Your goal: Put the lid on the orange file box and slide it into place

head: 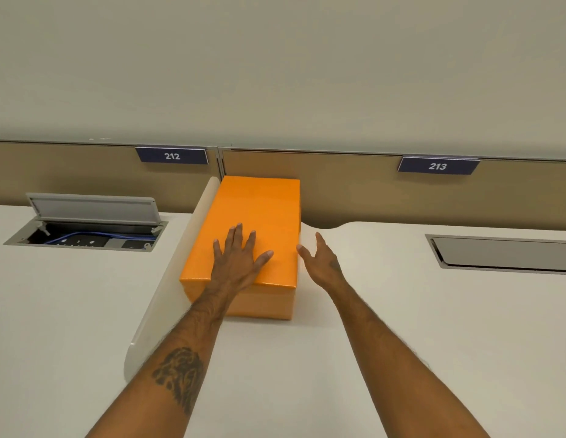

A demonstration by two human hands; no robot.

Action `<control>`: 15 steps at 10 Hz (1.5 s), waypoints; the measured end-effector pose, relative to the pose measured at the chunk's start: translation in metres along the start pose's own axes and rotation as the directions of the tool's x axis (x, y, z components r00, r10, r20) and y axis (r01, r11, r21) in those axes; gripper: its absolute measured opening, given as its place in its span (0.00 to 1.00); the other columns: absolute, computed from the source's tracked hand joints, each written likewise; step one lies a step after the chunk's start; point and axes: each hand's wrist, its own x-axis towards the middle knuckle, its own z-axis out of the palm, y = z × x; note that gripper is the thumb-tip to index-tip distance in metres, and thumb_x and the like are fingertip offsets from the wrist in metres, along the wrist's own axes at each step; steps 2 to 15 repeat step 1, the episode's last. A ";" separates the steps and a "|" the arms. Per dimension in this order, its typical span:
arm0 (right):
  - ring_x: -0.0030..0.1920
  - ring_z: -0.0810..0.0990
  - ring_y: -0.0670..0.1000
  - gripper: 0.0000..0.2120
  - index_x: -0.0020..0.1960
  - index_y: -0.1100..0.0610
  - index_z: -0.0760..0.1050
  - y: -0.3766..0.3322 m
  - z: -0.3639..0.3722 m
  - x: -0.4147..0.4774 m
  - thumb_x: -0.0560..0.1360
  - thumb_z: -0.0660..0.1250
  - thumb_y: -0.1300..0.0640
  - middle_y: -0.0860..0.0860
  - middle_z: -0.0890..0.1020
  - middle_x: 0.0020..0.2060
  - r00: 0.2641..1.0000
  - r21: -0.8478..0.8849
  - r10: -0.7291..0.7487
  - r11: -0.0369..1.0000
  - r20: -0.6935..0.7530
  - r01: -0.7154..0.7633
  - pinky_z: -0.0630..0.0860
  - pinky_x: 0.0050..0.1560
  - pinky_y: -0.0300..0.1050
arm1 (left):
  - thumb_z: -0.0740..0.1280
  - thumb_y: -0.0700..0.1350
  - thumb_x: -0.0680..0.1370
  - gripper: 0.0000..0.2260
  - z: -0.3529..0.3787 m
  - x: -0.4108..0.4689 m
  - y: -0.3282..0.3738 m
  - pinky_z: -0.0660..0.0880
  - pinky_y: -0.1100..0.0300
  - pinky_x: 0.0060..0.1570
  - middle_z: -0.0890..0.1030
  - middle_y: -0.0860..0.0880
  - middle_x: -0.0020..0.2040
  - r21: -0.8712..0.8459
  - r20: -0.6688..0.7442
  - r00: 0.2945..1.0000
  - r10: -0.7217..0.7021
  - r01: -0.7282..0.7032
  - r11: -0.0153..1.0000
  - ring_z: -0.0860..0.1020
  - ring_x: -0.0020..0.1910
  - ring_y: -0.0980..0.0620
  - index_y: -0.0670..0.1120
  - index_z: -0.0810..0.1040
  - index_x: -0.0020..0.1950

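Observation:
The orange file box (262, 303) stands on the white desk (386, 327), its long side running away from me. Its orange lid (259, 210) sits on top and covers it. The box's left side lies against a white curved desk divider (167, 279), and its far end reaches the brown partition. My left hand (240, 257) rests flat on the near part of the lid, fingers spread. My right hand (319, 260) hovers open just to the right of the box, fingertips close to its side, holding nothing.
An open cable hatch (88, 229) with blue wires sits in the left desk. A closed hatch (502, 254) lies at the right. The brown partition (354, 191) carries signs 212 (172, 155) and 213 (438, 166).

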 end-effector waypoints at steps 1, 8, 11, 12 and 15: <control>0.78 0.49 0.60 0.36 0.80 0.49 0.45 0.028 -0.017 -0.019 0.79 0.50 0.34 0.57 0.51 0.79 0.997 -0.358 -0.075 0.931 -0.015 0.065 0.53 0.73 0.64 | 0.47 0.68 0.78 0.36 0.006 -0.013 0.029 0.39 0.37 0.74 0.42 0.44 0.82 0.057 -0.014 0.998 0.057 -0.056 0.997 0.40 0.80 0.45 0.50 0.48 0.81; 0.78 0.49 0.60 0.36 0.80 0.49 0.45 0.028 -0.017 -0.019 0.79 0.50 0.34 0.57 0.51 0.79 0.997 -0.358 -0.075 0.931 -0.015 0.065 0.53 0.73 0.64 | 0.47 0.68 0.78 0.36 0.006 -0.013 0.029 0.39 0.37 0.74 0.42 0.44 0.82 0.057 -0.014 0.998 0.057 -0.056 0.997 0.40 0.80 0.45 0.50 0.48 0.81; 0.78 0.49 0.60 0.36 0.80 0.49 0.45 0.028 -0.017 -0.019 0.79 0.50 0.34 0.57 0.51 0.79 0.997 -0.358 -0.075 0.931 -0.015 0.065 0.53 0.73 0.64 | 0.47 0.68 0.78 0.36 0.006 -0.013 0.029 0.39 0.37 0.74 0.42 0.44 0.82 0.057 -0.014 0.998 0.057 -0.056 0.997 0.40 0.80 0.45 0.50 0.48 0.81; 0.78 0.49 0.60 0.36 0.80 0.49 0.45 0.028 -0.017 -0.019 0.79 0.50 0.34 0.57 0.51 0.79 0.997 -0.358 -0.075 0.931 -0.015 0.065 0.53 0.73 0.64 | 0.47 0.68 0.78 0.36 0.006 -0.013 0.029 0.39 0.37 0.74 0.42 0.44 0.82 0.057 -0.014 0.998 0.057 -0.056 0.997 0.40 0.80 0.45 0.50 0.48 0.81; 0.78 0.49 0.60 0.36 0.80 0.49 0.45 0.028 -0.017 -0.019 0.79 0.50 0.34 0.57 0.51 0.79 0.997 -0.358 -0.075 0.931 -0.015 0.065 0.53 0.73 0.64 | 0.47 0.68 0.78 0.36 0.006 -0.013 0.029 0.39 0.37 0.74 0.42 0.44 0.82 0.057 -0.014 0.998 0.057 -0.056 0.997 0.40 0.80 0.45 0.50 0.48 0.81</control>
